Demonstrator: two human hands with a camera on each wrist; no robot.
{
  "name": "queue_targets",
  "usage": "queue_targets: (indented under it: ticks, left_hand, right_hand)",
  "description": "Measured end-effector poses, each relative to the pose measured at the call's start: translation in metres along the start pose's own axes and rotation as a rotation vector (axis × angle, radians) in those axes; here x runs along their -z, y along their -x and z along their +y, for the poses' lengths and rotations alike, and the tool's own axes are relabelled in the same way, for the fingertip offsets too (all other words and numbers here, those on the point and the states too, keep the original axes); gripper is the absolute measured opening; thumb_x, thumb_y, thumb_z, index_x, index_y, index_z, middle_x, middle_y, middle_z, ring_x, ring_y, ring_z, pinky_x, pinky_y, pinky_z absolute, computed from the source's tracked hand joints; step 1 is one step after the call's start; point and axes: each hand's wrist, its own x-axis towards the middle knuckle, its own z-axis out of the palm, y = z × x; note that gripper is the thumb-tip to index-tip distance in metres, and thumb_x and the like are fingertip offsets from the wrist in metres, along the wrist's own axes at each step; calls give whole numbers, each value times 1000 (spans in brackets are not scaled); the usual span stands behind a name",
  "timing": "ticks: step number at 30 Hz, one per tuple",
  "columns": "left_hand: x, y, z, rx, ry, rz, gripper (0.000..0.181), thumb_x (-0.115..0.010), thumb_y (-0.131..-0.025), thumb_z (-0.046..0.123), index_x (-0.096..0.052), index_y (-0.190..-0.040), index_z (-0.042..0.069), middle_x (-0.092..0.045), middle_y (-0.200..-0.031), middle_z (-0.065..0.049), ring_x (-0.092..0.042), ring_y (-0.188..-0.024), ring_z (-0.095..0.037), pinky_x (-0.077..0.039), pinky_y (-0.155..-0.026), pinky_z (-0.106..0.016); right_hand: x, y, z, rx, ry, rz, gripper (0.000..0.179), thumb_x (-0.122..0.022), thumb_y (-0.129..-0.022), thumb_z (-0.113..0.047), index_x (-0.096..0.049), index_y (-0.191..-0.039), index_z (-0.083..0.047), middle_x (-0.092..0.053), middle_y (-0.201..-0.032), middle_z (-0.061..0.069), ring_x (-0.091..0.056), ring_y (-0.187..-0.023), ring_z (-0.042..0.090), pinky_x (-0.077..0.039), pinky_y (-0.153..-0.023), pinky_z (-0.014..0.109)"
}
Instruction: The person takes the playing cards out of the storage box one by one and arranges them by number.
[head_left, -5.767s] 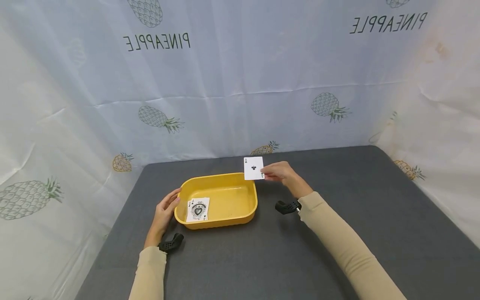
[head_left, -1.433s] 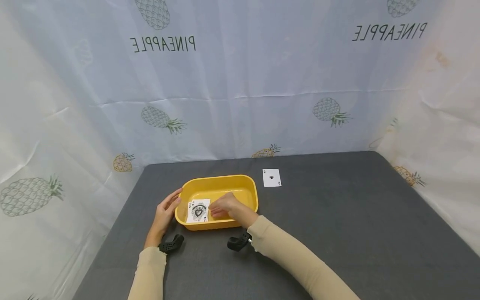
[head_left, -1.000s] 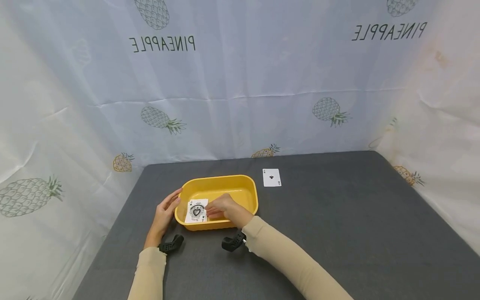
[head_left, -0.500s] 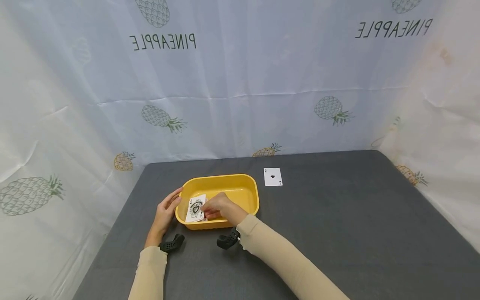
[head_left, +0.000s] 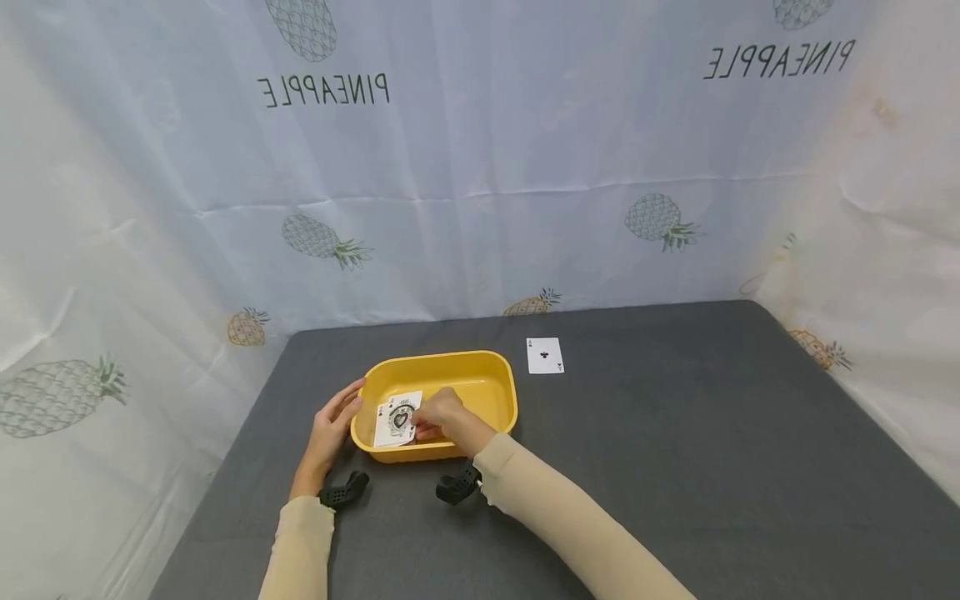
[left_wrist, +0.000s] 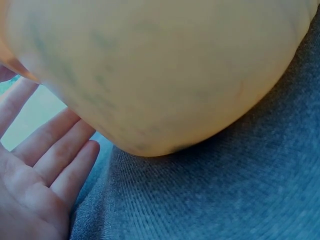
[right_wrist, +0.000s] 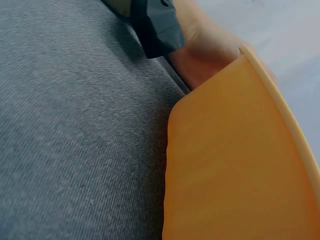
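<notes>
A shallow yellow plastic tub [head_left: 435, 454] stands on the dark table, with a few playing cards at the left end inside it. My right hand [head_left: 442, 412] reaches over its near rim and pinches the right edge of the top card, an ornate ace of spades [head_left: 400, 419]. Another card [head_left: 382, 429] shows beneath, on its left; my right fingertips are partly hidden. Against the tub's left end rests my left hand [head_left: 330, 423]; in the left wrist view its fingers [left_wrist: 60, 152] look fairly straight along the outer wall.
An ace of clubs [head_left: 544, 356] lies face up on the dark table [head_left: 675, 433], behind and right of the tub. White cloth [head_left: 480, 150] printed with pineapples hangs along the back and sides. Each wrist wears a black camera band [head_left: 457, 486].
The ace of clubs, earlier in my right hand, lies on the table. My right hand has come into the tub and moved left to the cards; the top card has shifted, uncovering another.
</notes>
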Motion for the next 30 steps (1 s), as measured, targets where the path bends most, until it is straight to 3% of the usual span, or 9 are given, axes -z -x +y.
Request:
queue_targets:
  ticks: [7,14,18,23,30]
  left_hand:
    - [0,0,-2,3,3,5,50,-52,-100,19,-41,-142,-6,-62,-113,25,-60,-105,8,-51,-84,-12]
    - [-1,0,-1,20,-4,7,50,-52,-100,20,-42,-142,-4,-61,-113,25,-60,-104,9,-51,-84,-11]
    - [-1,1,0,38,-26,6,50,-52,-100,23,-42,-143,-1,-59,-113,25,-59,-105,10,-50,-84,-10]
    - [-1,2,2,54,-35,4,50,-51,-100,25,-42,-143,1,-58,-117,21,-58,-106,9,-51,-85,-11]
    - [-1,1,1,47,-35,2,50,-52,-100,24,-42,-143,0,-58,-115,24,-58,-106,10,-50,-85,-10]
  right_hand:
    - [2,3,1,26,-27,10,10,-69,-78,10,-64,-84,4,-54,-59,5,-53,-42,11,-48,-41,18]
    - [5,2,1,42,82,14,10,-70,-78,9,-64,-75,2,-52,-51,5,-50,-38,10,-44,-38,18]
    - [6,3,-1,57,138,19,7,-71,-78,8,-67,-78,3,-53,-51,5,-50,-37,10,-44,-37,18]
    - [8,6,-2,61,161,5,7,-71,-79,6,-71,-86,4,-54,-54,5,-50,-39,10,-44,-39,18]
    - [9,11,-2,83,172,3,5,-72,-79,5,-69,-82,3,-54,-55,4,-48,-41,9,-44,-40,16]
